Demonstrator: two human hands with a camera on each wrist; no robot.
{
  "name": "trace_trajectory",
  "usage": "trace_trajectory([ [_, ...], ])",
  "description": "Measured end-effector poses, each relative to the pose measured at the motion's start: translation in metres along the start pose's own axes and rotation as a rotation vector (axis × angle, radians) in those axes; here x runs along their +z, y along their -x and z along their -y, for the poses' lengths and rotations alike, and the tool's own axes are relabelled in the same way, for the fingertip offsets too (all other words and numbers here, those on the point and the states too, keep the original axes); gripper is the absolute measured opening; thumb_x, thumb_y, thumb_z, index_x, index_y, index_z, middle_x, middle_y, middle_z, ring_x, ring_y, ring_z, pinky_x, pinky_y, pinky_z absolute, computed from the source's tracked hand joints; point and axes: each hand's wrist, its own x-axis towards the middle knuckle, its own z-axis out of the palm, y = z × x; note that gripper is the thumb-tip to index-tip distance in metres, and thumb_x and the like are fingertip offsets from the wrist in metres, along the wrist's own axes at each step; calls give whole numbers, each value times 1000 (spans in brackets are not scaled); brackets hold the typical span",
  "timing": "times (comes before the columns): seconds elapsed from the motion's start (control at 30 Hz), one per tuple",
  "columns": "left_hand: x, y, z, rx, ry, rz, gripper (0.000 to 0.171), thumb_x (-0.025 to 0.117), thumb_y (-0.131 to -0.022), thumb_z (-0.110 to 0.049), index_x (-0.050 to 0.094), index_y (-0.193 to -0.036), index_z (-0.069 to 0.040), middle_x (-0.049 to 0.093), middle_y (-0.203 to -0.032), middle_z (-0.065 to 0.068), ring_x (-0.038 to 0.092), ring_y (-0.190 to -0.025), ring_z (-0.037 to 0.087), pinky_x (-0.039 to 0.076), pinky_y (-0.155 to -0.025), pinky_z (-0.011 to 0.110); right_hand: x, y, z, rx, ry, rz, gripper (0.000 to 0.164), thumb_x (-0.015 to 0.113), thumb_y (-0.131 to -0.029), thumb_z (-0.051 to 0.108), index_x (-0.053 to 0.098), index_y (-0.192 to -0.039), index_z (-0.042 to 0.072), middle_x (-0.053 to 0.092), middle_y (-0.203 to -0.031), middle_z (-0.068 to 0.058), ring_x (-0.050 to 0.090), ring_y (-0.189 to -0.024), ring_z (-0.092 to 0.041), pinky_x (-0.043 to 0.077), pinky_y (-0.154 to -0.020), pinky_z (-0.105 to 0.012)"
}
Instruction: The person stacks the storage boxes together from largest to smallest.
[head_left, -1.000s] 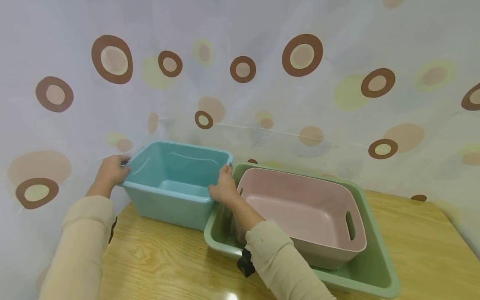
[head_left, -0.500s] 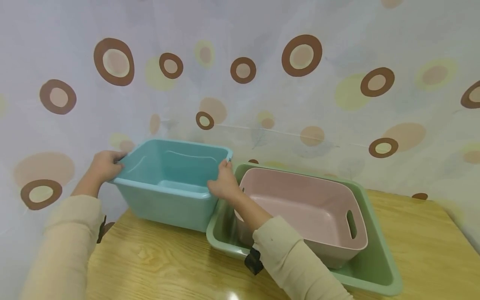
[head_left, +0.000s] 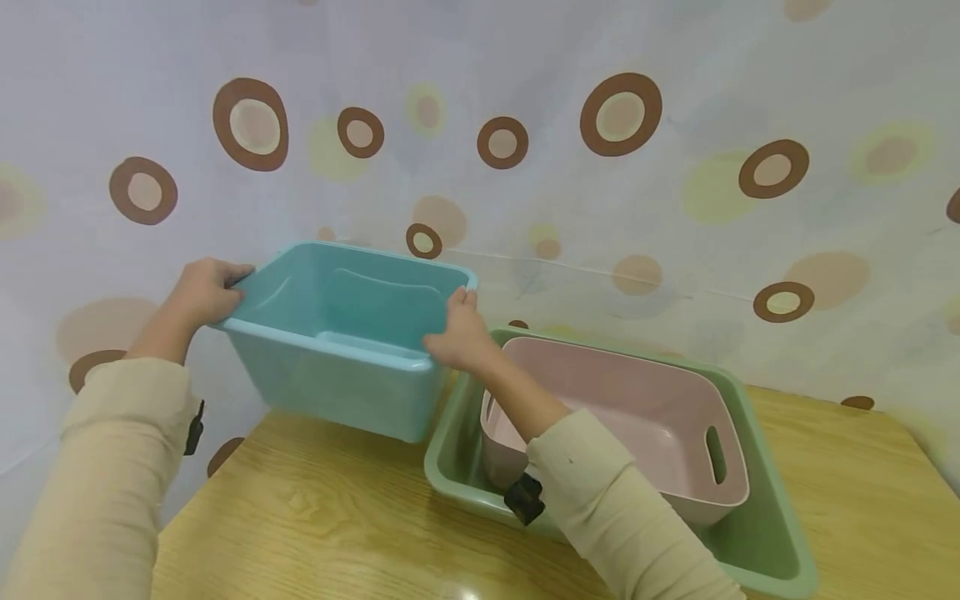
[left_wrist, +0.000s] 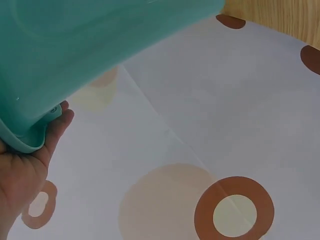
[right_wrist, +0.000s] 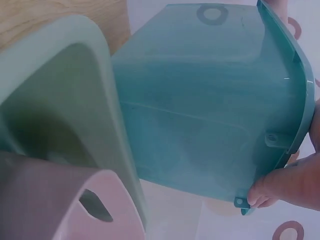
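Note:
A light blue plastic basin (head_left: 330, 379) is held up by its two short ends, its base close over the table at the left. My left hand (head_left: 202, 292) grips the left rim, thumb inside; in the left wrist view its fingers (left_wrist: 59, 125) curl under the basin's lip. On the opposite end my right hand (head_left: 461, 333) holds the right rim, and in the right wrist view its fingers (right_wrist: 272, 190) reach beneath that rim beside small tabs. To the right, a pink bin (head_left: 600, 383) with oval handle holes sits inside a larger green basin (head_left: 780, 517).
The wooden table (head_left: 315, 517) carries the nested bins at its middle and right. A white wall covering (head_left: 525, 208) with brown ring patterns rises right behind and along the left side. Dark wrist cameras, one a black clip (head_left: 525, 498), hang under the sleeves.
The blue basin has risen off the table, both hands lifting it by the rims, with its left end shifting a little left. The pink and green bins stay put.

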Motion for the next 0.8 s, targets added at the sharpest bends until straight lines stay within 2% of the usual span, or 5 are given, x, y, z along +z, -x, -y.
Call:
trace_trajectory([
  [0.2,-8,-1,-20,-17,8,-16,50,38,-87,2,33,-135,14,39,-131,39,51,-106,51,41,-92,61,-19,6,0,4,87,22,87,53,-87,21,-6,-146,-6,-8,-155,-21,31,-136,-34,37,-106,-39],
  [0.43,-23,-2,-41,-7,0,-61,49,38,-87,3,34,-135,13,40,-131,38,47,-112,54,39,-93,61,-42,12,3,-12,168,56,79,50,-88,25,8,-146,-6,-7,-155,-22,17,-142,-31,28,-113,-43],
  [0.63,-25,-2,-53,-17,12,-77,50,39,-86,3,36,-136,9,41,-132,37,52,-103,48,45,-90,58,-60,15,6,-28,192,62,77,49,-89,26,8,-146,-6,-9,-154,-23,10,-144,-32,22,-116,-41],
  [0.73,-22,-1,-59,-21,23,-82,50,40,-85,3,38,-135,8,43,-131,36,53,-92,42,51,-79,49,-69,16,3,-44,172,54,78,48,-89,25,6,-146,-6,-9,-154,-23,6,-144,-32,19,-116,-42],
  [0.8,-19,-1,-64,-11,28,-79,50,41,-84,3,40,-135,8,44,-130,36,53,-88,39,50,-70,41,-75,18,-2,-56,161,40,77,47,-88,23,6,-146,-6,-7,-154,-23,4,-144,-32,18,-117,-43],
])
